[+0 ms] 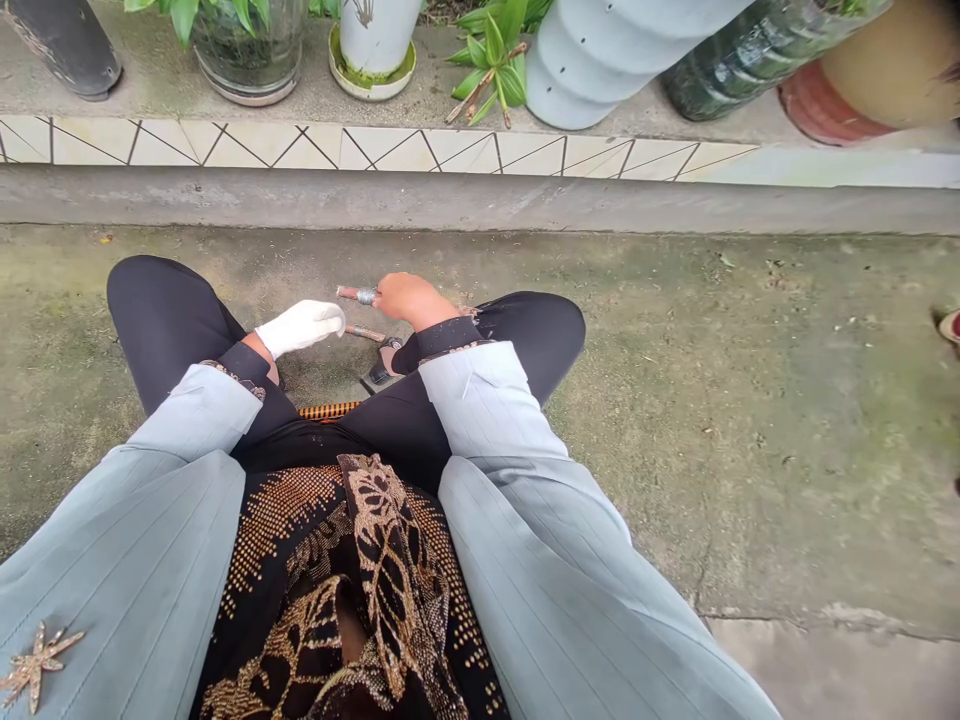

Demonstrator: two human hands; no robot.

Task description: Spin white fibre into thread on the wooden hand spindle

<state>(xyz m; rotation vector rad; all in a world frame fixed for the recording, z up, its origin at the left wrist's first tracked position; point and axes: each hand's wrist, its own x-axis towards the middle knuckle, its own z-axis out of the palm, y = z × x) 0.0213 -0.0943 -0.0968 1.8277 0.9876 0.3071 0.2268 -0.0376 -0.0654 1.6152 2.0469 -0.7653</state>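
My left hand (301,327) wears a white glove and is closed, its fingers curled together over the ground between my bent legs. Right at its fingertips is the end of a thin brown rod (365,332); whether the glove grips it I cannot tell. My right hand (411,298) is bare and wrapped round a brown stick-like handle (348,292) with grey wire (366,297) wound about it. The handle's end points left, above the thin rod. Its other end is hidden behind the hand and sleeve. A dark shoe (379,375) shows below the rod.
I sit low on concrete ground (712,400), on a seat with an orange-and-black edge (328,411). Ahead runs a tiled ledge (457,152) bearing a white pot (379,40), a pale ribbed container (607,55) and other planters. Something reddish (952,326) shows at the right edge.
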